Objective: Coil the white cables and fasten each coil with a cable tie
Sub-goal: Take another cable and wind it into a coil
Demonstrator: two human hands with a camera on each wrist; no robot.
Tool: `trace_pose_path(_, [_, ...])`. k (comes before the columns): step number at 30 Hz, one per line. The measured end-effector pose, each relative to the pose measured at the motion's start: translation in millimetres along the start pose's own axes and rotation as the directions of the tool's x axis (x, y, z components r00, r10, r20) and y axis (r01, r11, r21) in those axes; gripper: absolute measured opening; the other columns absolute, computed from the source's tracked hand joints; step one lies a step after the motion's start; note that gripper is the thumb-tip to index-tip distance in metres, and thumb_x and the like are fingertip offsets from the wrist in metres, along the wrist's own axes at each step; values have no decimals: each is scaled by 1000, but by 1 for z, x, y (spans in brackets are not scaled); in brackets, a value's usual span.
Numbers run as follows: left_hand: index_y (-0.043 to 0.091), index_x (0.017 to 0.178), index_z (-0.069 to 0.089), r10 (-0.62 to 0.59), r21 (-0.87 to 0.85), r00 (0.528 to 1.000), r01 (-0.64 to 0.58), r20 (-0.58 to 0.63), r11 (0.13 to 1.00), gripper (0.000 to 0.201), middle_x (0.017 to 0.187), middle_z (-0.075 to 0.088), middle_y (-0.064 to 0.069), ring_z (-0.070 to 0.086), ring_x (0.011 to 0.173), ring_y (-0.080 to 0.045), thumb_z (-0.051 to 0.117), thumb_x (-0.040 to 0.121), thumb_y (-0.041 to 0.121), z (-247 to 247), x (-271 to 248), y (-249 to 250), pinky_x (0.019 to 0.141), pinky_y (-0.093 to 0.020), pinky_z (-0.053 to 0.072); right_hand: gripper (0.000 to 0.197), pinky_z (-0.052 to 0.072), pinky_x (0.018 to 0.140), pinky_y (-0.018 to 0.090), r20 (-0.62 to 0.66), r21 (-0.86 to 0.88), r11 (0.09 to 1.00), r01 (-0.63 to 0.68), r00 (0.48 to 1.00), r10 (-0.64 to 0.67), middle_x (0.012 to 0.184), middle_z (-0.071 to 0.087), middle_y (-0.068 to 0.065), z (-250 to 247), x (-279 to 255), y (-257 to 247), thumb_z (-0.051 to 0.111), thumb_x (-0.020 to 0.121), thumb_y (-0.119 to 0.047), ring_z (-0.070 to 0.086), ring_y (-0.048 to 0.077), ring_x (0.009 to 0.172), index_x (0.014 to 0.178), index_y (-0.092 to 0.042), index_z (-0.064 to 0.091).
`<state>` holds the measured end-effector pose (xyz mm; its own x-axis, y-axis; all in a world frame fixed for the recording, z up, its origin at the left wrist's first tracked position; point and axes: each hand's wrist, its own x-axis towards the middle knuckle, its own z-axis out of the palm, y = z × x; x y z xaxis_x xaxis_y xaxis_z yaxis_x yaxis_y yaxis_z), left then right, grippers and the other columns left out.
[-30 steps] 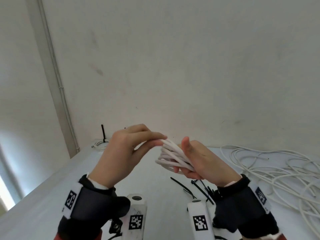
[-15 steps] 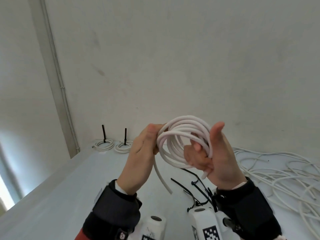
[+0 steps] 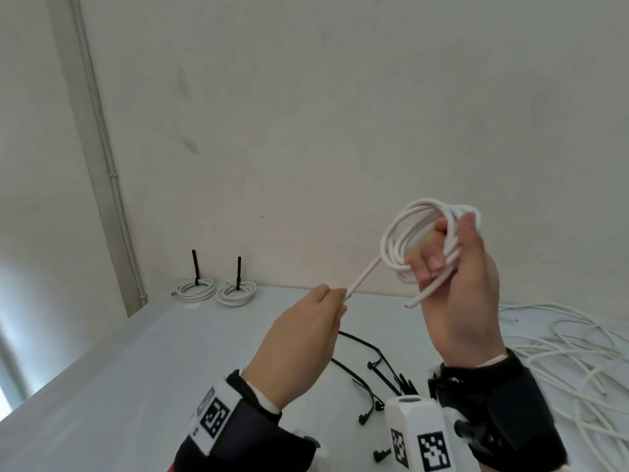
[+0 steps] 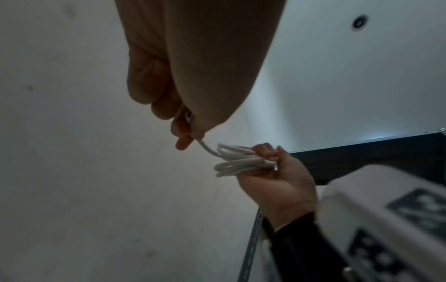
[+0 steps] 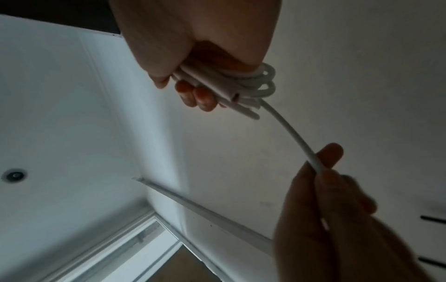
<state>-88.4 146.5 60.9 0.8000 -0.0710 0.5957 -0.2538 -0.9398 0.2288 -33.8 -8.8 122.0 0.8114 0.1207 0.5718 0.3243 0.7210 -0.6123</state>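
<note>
Here, right hand (image 3: 459,301) grips the coil (image 3: 389,247) (left hand (image 3: 303,335) pinches its tail (image 3: 361,276)).

White table (image 3: 136,369) against a scuffed wall (image 3: 340,97) bearing a conduit (image 3: 103,131).

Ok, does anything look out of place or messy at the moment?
Nothing looks damaged. The coil in the right hand is untied: one tail runs out to the left hand, and a cut end pokes out below. Loose cables lie tangled on the table's right side.
</note>
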Motion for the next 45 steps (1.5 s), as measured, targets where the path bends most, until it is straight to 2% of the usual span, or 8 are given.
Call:
trace_pose_path(4, [16,106,57,45,114,999,-47,18,992,57,86,47,5,54,62,-22,10,85,40,-9,-4,11,57,-41,49,5,43,57,21,141,-241,970,-22,988,57,63,48,-1,-4,1,14,46,98,-8,44,13,56,102,-6,46])
trace_pose_path(10, [22,78,66,177,265,975,-136,-136,954,34,66,55,9,53,49,-14,38,91,37,-29,-5,15,36,-27,41,5,48,74,20,253,-591,803,72,962,100,77,68,1,-5,-3,32,53,95,-17,60,16,71,96,-13,51])
trace_pose_path(15, [24,80,71,309,216,903,-251,-297,943,22,68,63,12,52,52,-10,57,89,38,-40,-5,13,44,-25,43,18,53,73,37,297,-753,650,103,934,196,76,66,5,-5,-7,36,57,95,-27,62,23,73,98,-10,54])
trace_pose_path(22, [19,78,71,310,25,827,-339,-469,941,22,76,61,12,52,66,-11,65,87,38,-47,-3,12,63,-27,37,48,40,58,36,364,-623,776,-96,842,397,48,48,5,16,-21,22,33,97,-47,48,21,50,67,-19,58])
trace_pose_path(26, [21,80,70,193,-120,848,-286,-493,951,16,98,54,9,51,90,-13,67,82,37,-48,-5,15,80,-34,39,85,44,59,31,378,-709,700,-87,791,481,54,52,18,23,-24,16,7,92,-57,53,23,53,72,9,56])
trace_pose_path(31, [22,89,58,116,-357,915,-264,-386,896,12,121,52,2,50,118,-22,59,86,34,-45,-4,12,96,-32,38,84,38,47,24,336,-723,680,-125,796,503,42,44,8,25,-27,13,7,87,-63,44,16,40,58,2,50])
trace_pose_path(38, [26,108,40,-38,-593,991,-48,-131,804,37,100,59,6,63,87,-13,54,83,50,-37,-3,4,74,-20,48,91,36,38,20,257,-771,619,-151,816,518,35,45,6,24,-25,14,6,84,-68,43,16,31,54,3,55])
trace_pose_path(45, [15,71,52,-155,-568,944,-40,-291,822,41,58,55,2,49,53,-7,46,83,54,-14,0,6,52,-14,35,78,43,47,31,79,-824,567,-13,987,137,44,58,5,22,-27,29,17,89,-66,55,17,39,55,-10,59])
